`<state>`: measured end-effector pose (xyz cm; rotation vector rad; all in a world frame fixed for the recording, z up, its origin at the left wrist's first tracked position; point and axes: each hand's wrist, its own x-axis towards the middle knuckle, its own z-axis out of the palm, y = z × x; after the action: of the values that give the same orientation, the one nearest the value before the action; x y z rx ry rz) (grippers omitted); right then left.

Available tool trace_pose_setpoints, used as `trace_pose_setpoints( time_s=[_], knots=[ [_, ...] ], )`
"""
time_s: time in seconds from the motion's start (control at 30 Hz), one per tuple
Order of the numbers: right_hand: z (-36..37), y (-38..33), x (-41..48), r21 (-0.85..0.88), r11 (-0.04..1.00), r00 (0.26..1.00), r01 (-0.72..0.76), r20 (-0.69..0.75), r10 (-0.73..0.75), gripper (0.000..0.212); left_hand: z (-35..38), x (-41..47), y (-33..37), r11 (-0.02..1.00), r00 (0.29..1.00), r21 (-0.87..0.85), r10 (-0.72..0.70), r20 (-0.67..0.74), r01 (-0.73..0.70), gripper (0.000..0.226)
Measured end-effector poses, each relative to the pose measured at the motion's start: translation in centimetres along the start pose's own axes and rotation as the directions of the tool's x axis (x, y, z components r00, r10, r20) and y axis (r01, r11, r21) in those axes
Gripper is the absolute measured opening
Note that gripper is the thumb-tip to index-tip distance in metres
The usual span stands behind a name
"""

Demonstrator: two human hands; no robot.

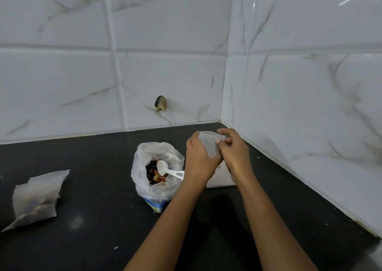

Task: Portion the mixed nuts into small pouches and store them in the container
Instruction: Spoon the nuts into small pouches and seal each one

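Head view: a dark surface (86, 188) in a corner of white marbled wall tiles (165, 80).
Left hand (199, 161): right of centre in the frame, its grip pinched on the near edge of an empty translucent pouch (209, 141).
Right hand (235, 153): just beside the left, touching it, fingers closed on the far top corner of the same pouch; the pouch is held up off the surface between the two hands.
Bag of mixed nuts (156, 169): centre of the frame, just left of the left hand, a thin plastic bag standing open on the surface with dark and tan nuts showing inside.
Scoop (166, 169): a white plastic one, bowl resting on the nuts, handle leaning out over the bag's right rim toward the left wrist.
Filled pouch (38, 196): lower left of the frame, lying on the surface, well apart from the bag, dark contents dimly visible through it.
Flat white piece (219, 180): on the surface under the hands, mostly hidden; I cannot tell what it is.
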<state>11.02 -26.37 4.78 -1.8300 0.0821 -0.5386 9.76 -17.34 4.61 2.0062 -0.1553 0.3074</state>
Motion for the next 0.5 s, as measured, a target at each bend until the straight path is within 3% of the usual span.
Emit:
trace_pose_setpoints(
  time_s=[0.13,0.27,0.37,0.5],
  knots=[
    [2.1,-1.8,-1.4,0.164,0.985,0.992,0.05,0.106,-0.068,0.022,-4.3,0.1,-0.1,0.969,0.981,0.201,0.164,-0.103,-0.141,0.091],
    [5.5,-4.0,-2.7,0.219,0.976,0.939,-0.023,0.34,-0.054,0.015,-9.3,-0.6,-1.8,0.894,0.952,0.415,0.259,-0.163,-0.172,0.085],
    [7.5,-5.6,-3.5,0.187,0.982,0.865,-0.016,0.495,-0.08,0.005,-12.3,-1.2,-3.6,0.882,0.948,0.438,0.272,-0.167,-0.176,0.08],
    [9.0,-5.7,-4.6,0.039,0.988,0.812,0.147,0.566,-0.143,0.027,-14.0,-2.1,-5.8,0.903,0.959,0.373,0.267,-0.099,-0.213,0.08]
  ],
)
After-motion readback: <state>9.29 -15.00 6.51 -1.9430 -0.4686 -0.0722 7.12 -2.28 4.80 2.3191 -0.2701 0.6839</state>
